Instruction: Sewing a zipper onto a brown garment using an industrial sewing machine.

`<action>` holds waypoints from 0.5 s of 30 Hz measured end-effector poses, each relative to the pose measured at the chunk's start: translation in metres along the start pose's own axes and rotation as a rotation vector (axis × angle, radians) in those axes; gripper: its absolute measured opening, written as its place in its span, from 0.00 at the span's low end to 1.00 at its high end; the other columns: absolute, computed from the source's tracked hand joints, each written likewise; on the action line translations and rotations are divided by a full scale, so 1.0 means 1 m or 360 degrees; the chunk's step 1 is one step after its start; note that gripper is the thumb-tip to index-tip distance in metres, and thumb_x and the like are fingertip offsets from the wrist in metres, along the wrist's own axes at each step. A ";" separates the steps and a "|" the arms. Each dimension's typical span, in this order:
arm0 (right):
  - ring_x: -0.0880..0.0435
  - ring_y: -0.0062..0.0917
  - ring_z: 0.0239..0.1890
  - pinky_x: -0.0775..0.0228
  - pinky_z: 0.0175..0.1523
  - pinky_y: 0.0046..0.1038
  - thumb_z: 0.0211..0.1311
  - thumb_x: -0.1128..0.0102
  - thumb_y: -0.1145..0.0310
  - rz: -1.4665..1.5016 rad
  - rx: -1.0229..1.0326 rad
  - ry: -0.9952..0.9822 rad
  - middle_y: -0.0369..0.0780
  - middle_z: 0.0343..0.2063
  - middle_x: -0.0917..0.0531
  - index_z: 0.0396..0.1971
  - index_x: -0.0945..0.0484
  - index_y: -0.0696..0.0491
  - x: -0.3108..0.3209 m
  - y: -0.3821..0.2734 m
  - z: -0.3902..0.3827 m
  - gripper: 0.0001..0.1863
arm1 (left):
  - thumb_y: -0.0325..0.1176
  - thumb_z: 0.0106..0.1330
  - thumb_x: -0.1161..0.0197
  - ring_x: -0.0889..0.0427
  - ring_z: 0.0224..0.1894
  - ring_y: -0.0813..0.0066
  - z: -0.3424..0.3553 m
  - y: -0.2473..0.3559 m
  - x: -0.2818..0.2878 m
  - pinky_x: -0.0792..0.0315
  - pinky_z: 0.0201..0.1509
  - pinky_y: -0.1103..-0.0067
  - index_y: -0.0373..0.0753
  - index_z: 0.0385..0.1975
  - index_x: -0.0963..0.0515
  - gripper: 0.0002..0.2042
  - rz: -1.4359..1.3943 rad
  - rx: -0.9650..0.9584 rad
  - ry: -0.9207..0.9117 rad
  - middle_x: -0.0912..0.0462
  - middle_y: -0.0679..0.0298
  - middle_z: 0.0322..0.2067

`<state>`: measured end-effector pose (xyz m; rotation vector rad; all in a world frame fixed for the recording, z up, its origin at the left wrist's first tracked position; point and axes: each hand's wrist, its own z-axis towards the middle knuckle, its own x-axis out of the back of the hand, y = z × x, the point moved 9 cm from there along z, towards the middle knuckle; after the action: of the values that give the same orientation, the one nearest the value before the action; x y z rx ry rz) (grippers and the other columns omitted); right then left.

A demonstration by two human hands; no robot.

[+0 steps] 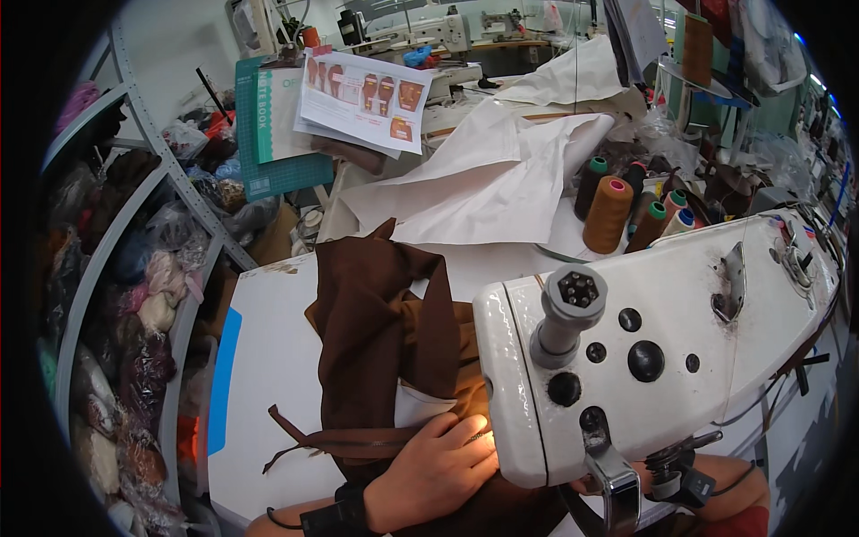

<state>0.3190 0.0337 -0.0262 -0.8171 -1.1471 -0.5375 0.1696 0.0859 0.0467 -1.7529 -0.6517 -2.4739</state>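
Note:
My left hand (438, 470) lies on brown fabric (362, 331) at the lower center, fingers slightly bent and pressing near a dark zipper strip (349, 440), lit by a small lamp. The strip has loose ends at the left. Lighter brown cloth (467, 371) and a white piece (420, 403) show among the folds. The white sewing machine (658, 376) covers the right side, with a grey knob (568, 322) on top. My right hand (586, 483) is mostly hidden behind the machine head, its fingers out of sight, beside a metal lever (617, 488).
A white work table (259, 358) holds white sheets (465, 179) and several thread cones (607, 215). Printed papers (358, 98) sit over a green mat (273, 179). Shelving (170, 170) packed with bagged material lines the left. More sewing machines (420, 31) stand behind.

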 end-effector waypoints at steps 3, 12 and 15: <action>0.24 0.29 0.13 0.35 0.14 0.34 0.57 0.41 0.65 -0.0022 -0.0005 -0.0006 0.37 0.14 0.25 0.20 0.27 0.49 0.004 0.001 0.001 0.09 | 0.32 0.62 0.41 0.26 0.57 0.67 0.000 -0.002 -0.002 0.29 0.56 0.72 0.39 0.42 0.18 0.12 -0.0029 0.0009 -0.0004 0.20 0.69 0.42; 0.24 0.29 0.13 0.36 0.14 0.33 0.57 0.41 0.66 -0.0058 -0.0023 -0.0025 0.36 0.14 0.26 0.18 0.28 0.49 0.004 -0.002 0.002 0.10 | 0.31 0.60 0.41 0.26 0.56 0.65 0.003 0.001 0.001 0.29 0.56 0.71 0.39 0.37 0.18 0.08 0.0044 -0.0013 -0.0006 0.22 0.67 0.38; 0.24 0.28 0.13 0.36 0.14 0.33 0.57 0.41 0.66 -0.0071 -0.0007 -0.0011 0.36 0.14 0.26 0.18 0.28 0.49 0.004 -0.004 0.002 0.10 | 0.31 0.60 0.41 0.26 0.56 0.64 0.003 0.000 0.002 0.29 0.56 0.71 0.39 0.36 0.18 0.08 0.0018 -0.0015 0.0035 0.22 0.67 0.38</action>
<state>0.3161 0.0333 -0.0205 -0.7995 -1.1729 -0.5748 0.1714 0.0872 0.0488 -1.7247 -0.6277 -2.4892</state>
